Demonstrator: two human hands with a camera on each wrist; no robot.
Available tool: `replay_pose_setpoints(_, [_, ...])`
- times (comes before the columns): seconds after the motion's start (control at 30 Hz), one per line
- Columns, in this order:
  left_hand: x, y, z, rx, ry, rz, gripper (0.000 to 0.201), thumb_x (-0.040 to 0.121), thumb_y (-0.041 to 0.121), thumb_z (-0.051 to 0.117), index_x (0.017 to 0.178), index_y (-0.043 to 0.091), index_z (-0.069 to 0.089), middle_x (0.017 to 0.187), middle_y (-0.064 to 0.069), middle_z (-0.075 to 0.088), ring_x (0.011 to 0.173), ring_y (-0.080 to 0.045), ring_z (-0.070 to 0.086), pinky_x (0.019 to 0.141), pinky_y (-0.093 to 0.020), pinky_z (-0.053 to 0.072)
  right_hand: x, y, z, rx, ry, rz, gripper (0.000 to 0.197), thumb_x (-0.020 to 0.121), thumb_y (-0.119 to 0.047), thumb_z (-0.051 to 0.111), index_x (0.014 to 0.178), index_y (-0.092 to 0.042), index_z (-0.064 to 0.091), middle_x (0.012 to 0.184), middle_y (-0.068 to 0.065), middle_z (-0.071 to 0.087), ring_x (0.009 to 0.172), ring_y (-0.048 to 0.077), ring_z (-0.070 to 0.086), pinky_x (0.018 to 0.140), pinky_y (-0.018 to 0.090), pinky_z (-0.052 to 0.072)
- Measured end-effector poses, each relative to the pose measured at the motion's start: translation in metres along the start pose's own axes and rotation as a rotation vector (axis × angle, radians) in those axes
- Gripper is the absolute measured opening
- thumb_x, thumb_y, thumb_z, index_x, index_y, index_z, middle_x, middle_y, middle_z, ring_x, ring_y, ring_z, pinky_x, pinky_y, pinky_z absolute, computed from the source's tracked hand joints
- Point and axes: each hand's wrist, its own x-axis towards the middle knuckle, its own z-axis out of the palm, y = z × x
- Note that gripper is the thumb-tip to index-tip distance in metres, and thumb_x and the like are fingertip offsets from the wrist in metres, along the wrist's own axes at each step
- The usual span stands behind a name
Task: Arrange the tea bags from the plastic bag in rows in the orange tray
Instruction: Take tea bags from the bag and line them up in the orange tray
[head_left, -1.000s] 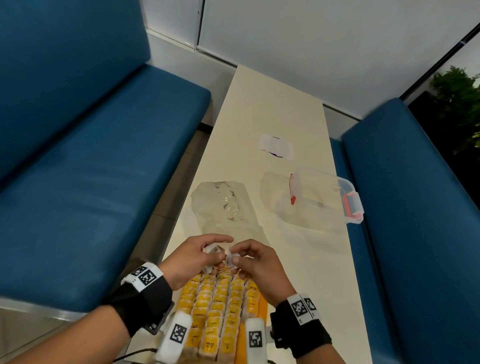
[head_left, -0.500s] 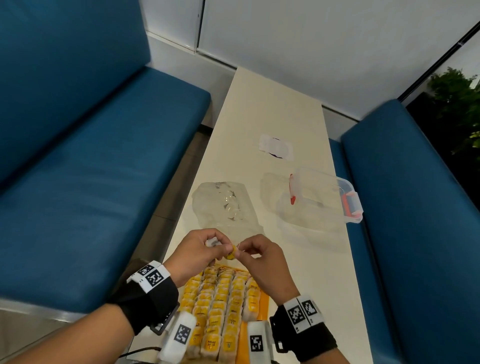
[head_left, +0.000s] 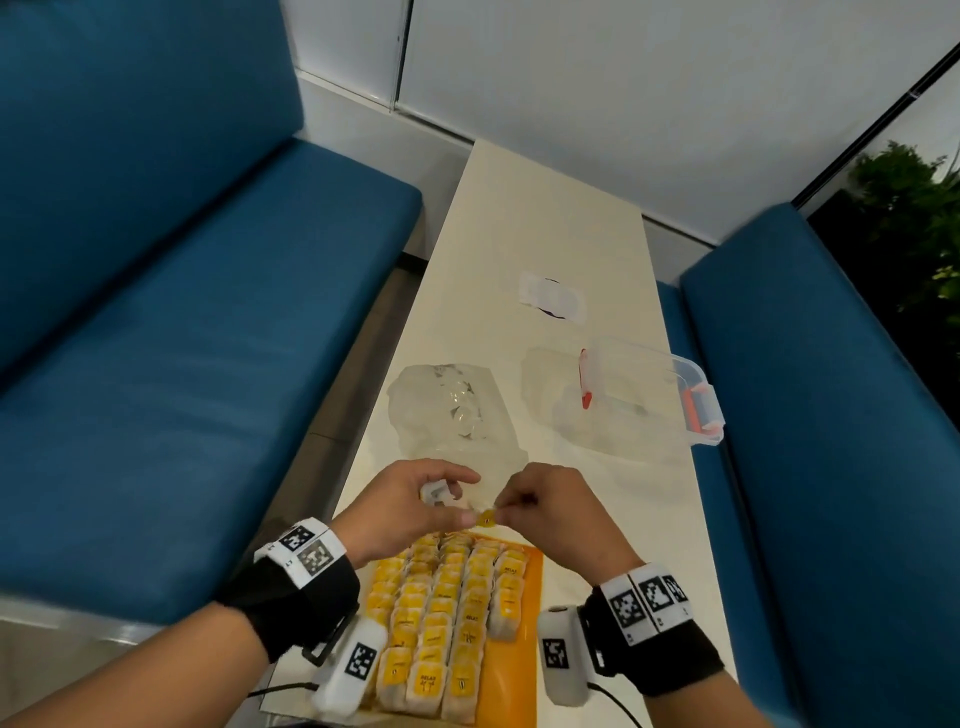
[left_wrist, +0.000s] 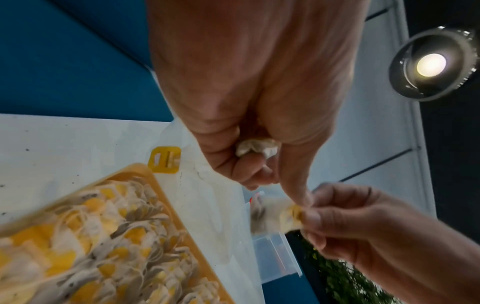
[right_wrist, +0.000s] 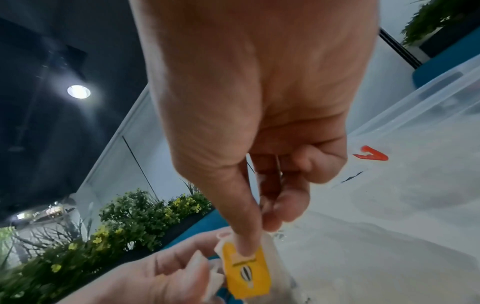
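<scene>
head: dim, even, wide-angle bend | wrists: ceiling lamp (left_wrist: 431, 64) glare, motion blur

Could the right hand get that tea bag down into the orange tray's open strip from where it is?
Probably yes. The right hand pinches the tea bag just above the orange tray, whose right strip lies bare, with nothing between; the left hand also holds the bag.

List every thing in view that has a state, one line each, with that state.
Left hand: pinching a tea bag, a crumpled one in its palm.
Right hand: pinching the same tea bag.
Orange tray: mostly filled with rows.
Plastic bag: lying crumpled.
Clear container: lid off.
</scene>
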Motion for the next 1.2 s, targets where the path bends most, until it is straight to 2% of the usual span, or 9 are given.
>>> replay_pose_setpoints(0.1, [0.002, 0.001, 0.009, 0.068, -0.049, 0.046, 0.037, 0.069, 0.034, 0.093, 0.098, 0.049, 0.075, 0.104, 0.015, 0.070, 0.095, 0.002, 0.066, 0.085, -0.019, 0.054, -0.005, -0.009, -0.001, 0.139, 0.016, -0.011, 0.008, 0.079, -0.018, 0.079, 0.077, -0.024, 0.075, 0.080, -0.007, 0.070, 0.076, 0.005, 0.065, 0.073, 0.023, 0.054])
replay_pose_setpoints(0.17, [0.004, -0.002, 0.013, 0.072, 0.001, 0.060, 0.024, 0.072, 0.034, 0.092, 0.080, 0.048, 0.073, 0.095, 0.012, 0.068, 0.086, -0.001, 0.066, 0.078, -0.022, 0.054, -0.005, -0.009, -0.002, 0.167, 0.043, -0.022, 0.009, 0.079, -0.015, 0.078, 0.075, -0.022, 0.074, 0.077, -0.007, 0.069, 0.071, 0.004, 0.063, 0.068, 0.018, 0.050])
replay_pose_setpoints(0.23, [0.002, -0.003, 0.016, 0.079, 0.040, 0.069, 0.018, 0.074, 0.035, 0.090, 0.076, 0.040, 0.073, 0.090, 0.011, 0.068, 0.081, -0.001, 0.065, 0.071, -0.017, 0.050, -0.008, -0.008, -0.003, 0.177, 0.063, -0.033, 0.010, 0.080, -0.012, 0.077, 0.076, -0.021, 0.073, 0.073, -0.009, 0.067, 0.067, 0.000, 0.059, 0.063, 0.013, 0.046])
replay_pose_setpoints(0.4, [-0.002, -0.003, 0.021, 0.071, 0.048, 0.075, 0.013, 0.079, 0.035, 0.086, 0.077, 0.025, 0.077, 0.083, 0.005, 0.071, 0.072, -0.001, 0.061, 0.065, -0.015, 0.046, -0.018, -0.008, 0.001, 0.184, 0.081, -0.065, 0.013, 0.083, -0.006, 0.071, 0.082, -0.019, 0.073, 0.071, -0.011, 0.065, 0.066, -0.003, 0.058, 0.063, 0.012, 0.047])
replay_pose_setpoints(0.5, [-0.007, 0.000, 0.022, 0.014, -0.010, 0.079, 0.003, 0.085, 0.030, 0.082, 0.086, 0.029, 0.080, 0.086, 0.010, 0.076, 0.078, 0.000, 0.066, 0.069, -0.013, 0.047, -0.019, -0.006, 0.000, 0.181, 0.132, -0.060, 0.016, 0.082, -0.005, 0.069, 0.081, -0.020, 0.073, 0.070, -0.012, 0.064, 0.068, -0.002, 0.059, 0.064, 0.011, 0.047])
replay_pose_setpoints(0.63, [-0.008, -0.009, 0.017, 0.081, -0.001, 0.052, 0.014, 0.089, 0.028, 0.078, 0.099, 0.037, 0.079, 0.096, 0.023, 0.075, 0.093, 0.009, 0.066, 0.077, -0.006, 0.046, -0.022, 0.002, -0.001, 0.093, 0.135, -0.049, 0.020, 0.082, -0.006, 0.064, 0.080, -0.023, 0.073, 0.073, -0.014, 0.065, 0.069, 0.001, 0.061, 0.063, 0.012, 0.047])
replay_pose_setpoints(0.8, [-0.007, -0.029, 0.007, 0.162, 0.065, -0.031, 0.014, 0.091, 0.028, 0.075, 0.101, 0.037, 0.078, 0.104, 0.023, 0.072, 0.099, 0.009, 0.063, 0.077, -0.001, 0.042, -0.036, 0.018, 0.010, -0.257, -0.049, -0.040, 0.019, 0.083, -0.020, 0.056, 0.086, -0.026, 0.074, 0.089, -0.008, 0.072, 0.081, 0.011, 0.064, 0.073, 0.031, 0.055])
replay_pose_setpoints(1.03, [-0.008, -0.043, 0.003, 0.214, 0.074, -0.047, 0.011, 0.092, 0.030, 0.074, 0.100, 0.038, 0.076, 0.106, 0.024, 0.070, 0.103, 0.007, 0.061, 0.082, -0.004, 0.039, -0.051, 0.031, 0.043, -0.436, -0.498, -0.026, 0.022, 0.084, -0.010, 0.058, 0.089, -0.017, 0.078, 0.094, 0.002, 0.075, 0.088, 0.023, 0.069, 0.076, 0.036, 0.058])
replay_pose_setpoints(1.2, [-0.010, -0.044, 0.004, 0.240, 0.061, -0.060, 0.011, 0.093, 0.031, 0.073, 0.100, 0.039, 0.074, 0.106, 0.024, 0.069, 0.102, 0.006, 0.060, 0.081, -0.003, 0.038, -0.041, 0.038, 0.070, -0.615, -0.452, 0.046, 0.019, 0.086, -0.009, 0.058, 0.094, -0.011, 0.075, 0.098, 0.011, 0.071, 0.091, 0.033, 0.067, 0.069, 0.034, 0.050])
